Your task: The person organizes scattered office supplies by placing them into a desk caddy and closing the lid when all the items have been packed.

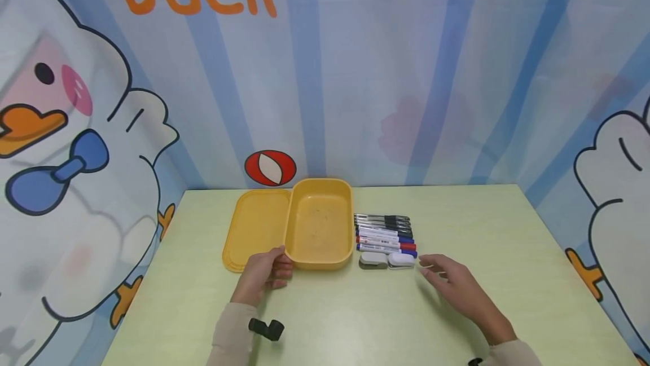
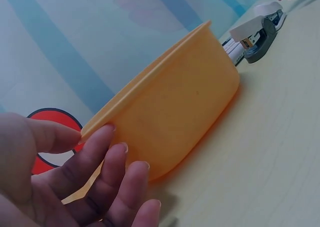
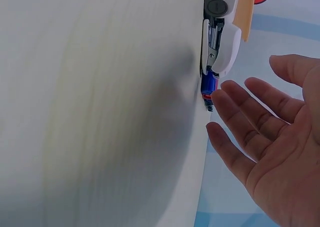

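Observation:
My left hand (image 1: 265, 273) is at the near left corner of a yellow plastic box (image 1: 319, 225), its thumb and index finger pinching the rim, as the left wrist view shows up close. The box stands upright without its lid, and nothing lies inside. To its left is a flat yellow lid (image 1: 256, 228). Relaxed and holding nothing, my right hand (image 1: 454, 284) hovers just right of a white stapler (image 1: 401, 260). Beside that stapler sits a grey and white stapler (image 1: 373, 260).
Behind the staplers, several markers (image 1: 386, 241) with blue, red and black caps lie in a row. Several black pens (image 1: 381, 219) lie beyond them. A printed curtain (image 1: 355, 73) hangs along the back edge of the pale table (image 1: 355, 321).

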`<state>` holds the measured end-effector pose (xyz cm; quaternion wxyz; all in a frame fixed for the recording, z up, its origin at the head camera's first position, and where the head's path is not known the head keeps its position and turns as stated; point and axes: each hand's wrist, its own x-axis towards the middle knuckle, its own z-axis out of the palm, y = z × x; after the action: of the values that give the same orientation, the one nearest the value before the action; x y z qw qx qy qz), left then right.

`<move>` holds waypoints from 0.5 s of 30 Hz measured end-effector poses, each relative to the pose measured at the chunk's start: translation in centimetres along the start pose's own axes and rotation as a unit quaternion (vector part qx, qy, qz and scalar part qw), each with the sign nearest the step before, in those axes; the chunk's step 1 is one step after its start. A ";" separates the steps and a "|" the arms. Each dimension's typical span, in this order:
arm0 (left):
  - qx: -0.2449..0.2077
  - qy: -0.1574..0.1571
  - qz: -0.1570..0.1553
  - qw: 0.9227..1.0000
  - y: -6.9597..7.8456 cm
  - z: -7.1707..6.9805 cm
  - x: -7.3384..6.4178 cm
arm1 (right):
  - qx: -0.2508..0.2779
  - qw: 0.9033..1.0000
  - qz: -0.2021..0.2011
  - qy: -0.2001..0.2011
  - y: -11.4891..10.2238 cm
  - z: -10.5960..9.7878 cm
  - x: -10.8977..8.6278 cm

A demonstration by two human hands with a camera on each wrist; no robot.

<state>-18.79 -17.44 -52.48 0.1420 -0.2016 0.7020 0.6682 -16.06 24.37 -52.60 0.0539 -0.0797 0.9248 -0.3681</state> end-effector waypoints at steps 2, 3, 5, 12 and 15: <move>0.002 -0.003 -0.001 1.000 0.0 -0.1 0.1 | -0.001 1.000 0.005 -0.003 0.0 0.0 0.1; 0.004 -0.003 -0.003 1.000 0.0 -0.1 0.1 | -0.001 1.000 0.008 -0.004 0.0 0.0 0.1; 0.006 -0.006 -0.004 1.000 0.0 -0.1 0.2 | -0.002 1.000 0.012 -0.006 -0.1 -0.1 0.2; 0.005 -0.010 -0.004 1.000 -0.2 -0.2 0.4 | 0.003 1.000 0.018 -0.006 0.0 -0.1 0.2; 0.007 -0.009 -0.006 1.000 -0.2 -0.2 0.4 | 0.006 1.000 0.019 -0.006 0.1 -0.1 0.3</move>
<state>-19.01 -17.70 -52.82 0.1541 -0.1989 0.7040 0.6642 -16.35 24.46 -52.58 0.0666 -0.0641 0.9234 -0.3725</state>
